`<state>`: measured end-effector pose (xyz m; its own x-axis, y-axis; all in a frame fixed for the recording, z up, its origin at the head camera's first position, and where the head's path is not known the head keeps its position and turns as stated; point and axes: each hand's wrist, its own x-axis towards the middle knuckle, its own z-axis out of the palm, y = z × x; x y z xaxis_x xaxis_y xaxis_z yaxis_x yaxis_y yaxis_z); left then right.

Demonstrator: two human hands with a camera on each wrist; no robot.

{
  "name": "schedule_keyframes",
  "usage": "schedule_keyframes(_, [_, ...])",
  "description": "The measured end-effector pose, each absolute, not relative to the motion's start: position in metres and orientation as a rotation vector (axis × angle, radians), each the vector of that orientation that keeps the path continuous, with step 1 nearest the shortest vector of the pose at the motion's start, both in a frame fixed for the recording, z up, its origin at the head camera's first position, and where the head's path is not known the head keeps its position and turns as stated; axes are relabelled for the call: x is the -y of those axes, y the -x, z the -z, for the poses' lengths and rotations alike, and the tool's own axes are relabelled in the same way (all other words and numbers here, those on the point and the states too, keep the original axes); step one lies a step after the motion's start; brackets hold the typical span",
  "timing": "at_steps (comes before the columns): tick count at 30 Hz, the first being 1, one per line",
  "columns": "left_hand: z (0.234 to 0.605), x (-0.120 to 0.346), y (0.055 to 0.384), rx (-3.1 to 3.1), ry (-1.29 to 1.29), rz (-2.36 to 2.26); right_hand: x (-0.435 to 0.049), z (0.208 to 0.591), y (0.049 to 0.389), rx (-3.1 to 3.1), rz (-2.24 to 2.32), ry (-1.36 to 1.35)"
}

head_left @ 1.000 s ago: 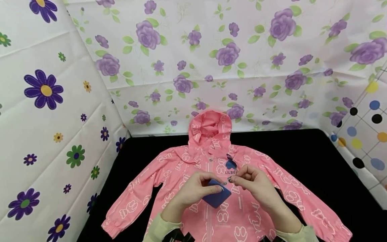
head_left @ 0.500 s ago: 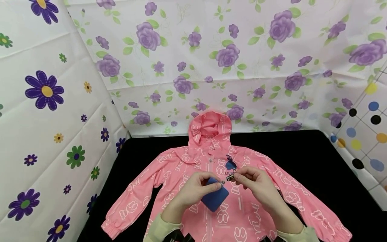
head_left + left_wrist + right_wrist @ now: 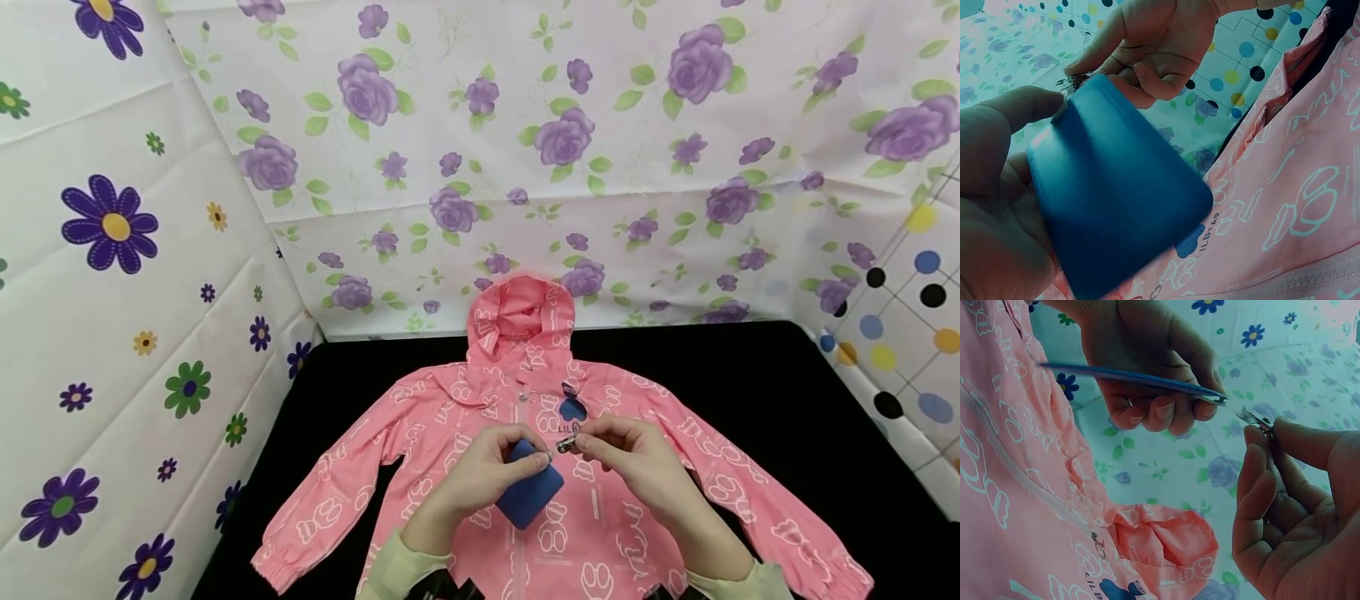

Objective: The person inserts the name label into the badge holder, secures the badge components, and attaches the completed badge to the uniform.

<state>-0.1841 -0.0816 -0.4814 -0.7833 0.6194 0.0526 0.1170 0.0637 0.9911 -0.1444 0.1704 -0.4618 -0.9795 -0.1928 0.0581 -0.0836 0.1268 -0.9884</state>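
Note:
My left hand grips a flat blue card holder near its upper corner, the thumb lying across its face. A small shiny fitting sticks out of the holder's edge by the left fingertips. Between thumb and forefinger, my right hand pinches a small metal clip. In the right wrist view a narrow gap shows between clip and fitting. Both hands are over the front of a pink hooded jacket with white cartoon outlines. The left wrist view has the blue holder large, partly covering the right fingertips.
The jacket lies spread on a black tabletop, sleeves out and hood toward the back. A floral cloth wall rises behind, a daisy-patterned one on the left, a dotted one on the right.
The card holder has swung so its lower end is further down and left. The metal clip has turned and shows more beyond the right fingertips. The jacket has stayed put.

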Motion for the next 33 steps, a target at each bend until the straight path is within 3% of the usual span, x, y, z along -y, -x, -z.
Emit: schedule_keyframes(33, [0.4763,0.0797,0.1767,-2.319,-0.748,-1.605,-0.1695,0.4590,0.1442,-2.261,2.011,0.273])
